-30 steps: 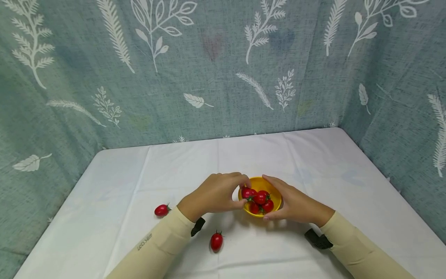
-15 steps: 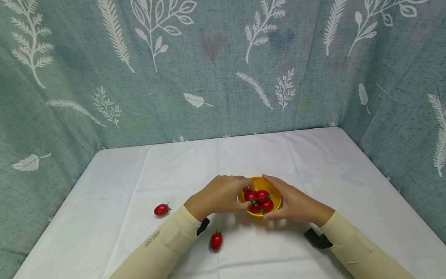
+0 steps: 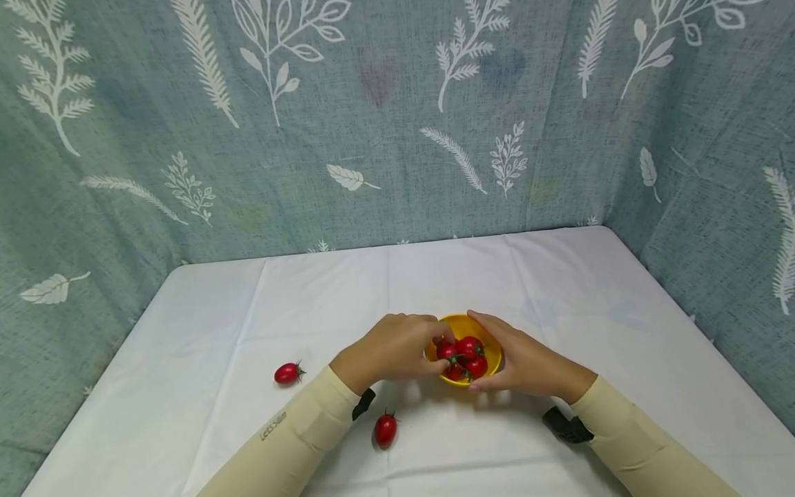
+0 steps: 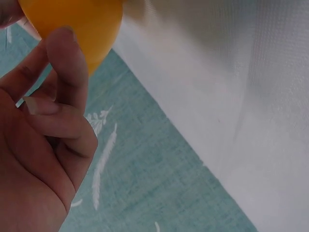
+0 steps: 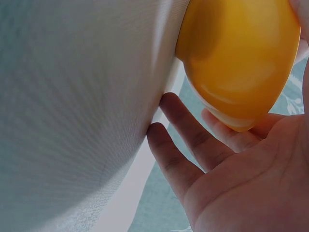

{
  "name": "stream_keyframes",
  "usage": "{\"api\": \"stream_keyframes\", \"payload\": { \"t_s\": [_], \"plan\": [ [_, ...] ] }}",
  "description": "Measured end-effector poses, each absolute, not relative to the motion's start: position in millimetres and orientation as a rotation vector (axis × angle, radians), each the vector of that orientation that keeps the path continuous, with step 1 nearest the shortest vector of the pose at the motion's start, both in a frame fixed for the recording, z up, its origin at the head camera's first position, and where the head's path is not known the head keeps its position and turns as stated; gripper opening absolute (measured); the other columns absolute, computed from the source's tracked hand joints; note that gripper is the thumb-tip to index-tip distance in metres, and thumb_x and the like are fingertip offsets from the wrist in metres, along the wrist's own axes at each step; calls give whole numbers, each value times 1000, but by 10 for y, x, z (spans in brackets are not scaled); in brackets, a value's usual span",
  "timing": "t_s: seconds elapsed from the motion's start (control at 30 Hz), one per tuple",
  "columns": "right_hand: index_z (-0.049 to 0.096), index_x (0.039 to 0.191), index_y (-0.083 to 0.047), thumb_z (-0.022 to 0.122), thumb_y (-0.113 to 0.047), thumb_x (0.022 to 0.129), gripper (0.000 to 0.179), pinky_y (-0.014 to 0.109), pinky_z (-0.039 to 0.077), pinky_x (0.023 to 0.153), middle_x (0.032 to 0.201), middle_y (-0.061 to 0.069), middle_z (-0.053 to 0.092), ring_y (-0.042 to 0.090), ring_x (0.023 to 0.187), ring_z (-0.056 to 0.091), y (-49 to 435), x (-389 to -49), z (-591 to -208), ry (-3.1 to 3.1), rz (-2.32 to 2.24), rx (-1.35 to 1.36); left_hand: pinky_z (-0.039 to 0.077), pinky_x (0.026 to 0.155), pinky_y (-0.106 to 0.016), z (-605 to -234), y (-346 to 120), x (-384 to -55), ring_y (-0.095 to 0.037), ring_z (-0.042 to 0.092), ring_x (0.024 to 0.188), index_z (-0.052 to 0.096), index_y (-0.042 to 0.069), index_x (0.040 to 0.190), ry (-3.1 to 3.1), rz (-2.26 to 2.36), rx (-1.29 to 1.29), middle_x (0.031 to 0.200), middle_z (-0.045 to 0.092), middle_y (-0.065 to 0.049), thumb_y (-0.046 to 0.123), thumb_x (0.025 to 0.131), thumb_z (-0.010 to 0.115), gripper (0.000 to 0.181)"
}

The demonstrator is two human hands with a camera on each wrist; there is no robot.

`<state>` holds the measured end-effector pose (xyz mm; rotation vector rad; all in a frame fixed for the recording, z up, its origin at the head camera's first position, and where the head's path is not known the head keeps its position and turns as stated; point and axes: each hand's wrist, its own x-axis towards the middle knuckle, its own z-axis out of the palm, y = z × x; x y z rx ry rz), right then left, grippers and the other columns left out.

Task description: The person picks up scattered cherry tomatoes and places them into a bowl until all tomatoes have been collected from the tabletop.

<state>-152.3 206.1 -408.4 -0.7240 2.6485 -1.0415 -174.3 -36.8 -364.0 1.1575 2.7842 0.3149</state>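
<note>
Head | bowl [image 3: 463, 327]: mouth up | left hand [image 3: 393, 349] pinching tomato [image 3: 446, 351]: axis unclear

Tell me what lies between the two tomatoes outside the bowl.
In the head view, the left sleeve crosses between the left tomato and the right tomato.

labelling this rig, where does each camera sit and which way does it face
Head: on the head, facing forward and down at bowl, tomatoes and table; left hand, right hand and sleeves show.
Left wrist: on that wrist, facing the bowl's outside; left hand's palm side shows.
Right wrist: on that wrist, facing the bowl's outside; right hand's palm side shows.
Both wrist views share bowl, table and curtain.
</note>
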Motion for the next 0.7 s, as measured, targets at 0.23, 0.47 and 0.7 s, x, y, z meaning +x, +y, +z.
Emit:
{"api": "stream_keyframes", "payload": {
  "t_s": [0.23,0.47,0.7],
  "plan": [
    [25,158,-10,87,-49,72,113,51,42,111,158,10,36,31,142,43,2031,-1524,-4078,2655,-1037,-735,47,65,-22,-3576,-533,-1676,-5,59,74,70,24,118,2830,350,1184,102,67,9,38,88,73,33],
    [25,158,-11,87,-50,71,113,54,38,112,160,11,34,34,145,39,1995,-1526,-4080,2656,-1023,-704,47,64,-24,-3507,-836,-1543,-4,55,65,68,26,120,2925,389,1132,107,67,11,39,89,71,34],
    [25,158,-12,87,-50,71,114,56,37,113,160,12,34,36,146,37,2027,-1516,-4087,2664,-1013,-682,44,65,-25,-3537,-1078,-1448,-1,48,60,68,29,117,2980,366,1012,104,66,15,39,88,72,31]
  ]
}}
